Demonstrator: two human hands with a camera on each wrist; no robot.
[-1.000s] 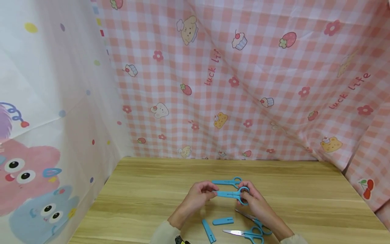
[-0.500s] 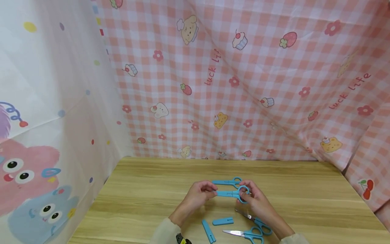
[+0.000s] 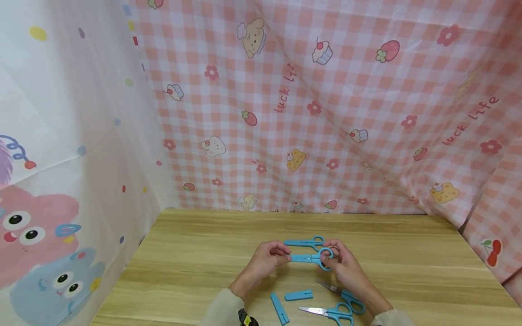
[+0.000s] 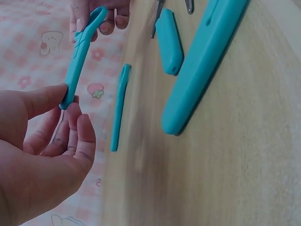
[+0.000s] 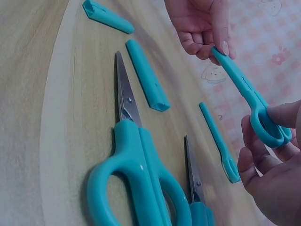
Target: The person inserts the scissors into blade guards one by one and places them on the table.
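Observation:
Between my two hands is a pair of light blue scissors (image 3: 301, 258), level above the table, with a matching blue cover over its blades. My left hand (image 3: 262, 263) pinches the covered tip between thumb and fingers. At the other end, my right hand (image 3: 345, 268) grips the finger loops, thumb against one loop. A second covered pair of scissors (image 3: 298, 243) lies just behind them. Nearer me are two pairs with bare metal blades, one the front scissors (image 5: 143, 165), the other partly under my right forearm, the angled scissors (image 3: 351, 301).
Two loose blue blade covers lie on the wooden table (image 3: 195, 253): a crosswise cover (image 3: 298, 295) and a slanted cover (image 3: 279, 309), left of the bare blades. A pink checked cloth (image 3: 228, 113) hangs behind the table, and a white printed cloth (image 3: 102, 181) at the left.
The loop end of the held scissors has risen slightly, and my right hand has shifted a little up and right. My left hand keeps its pinch; the scissors and covers on the table stay put.

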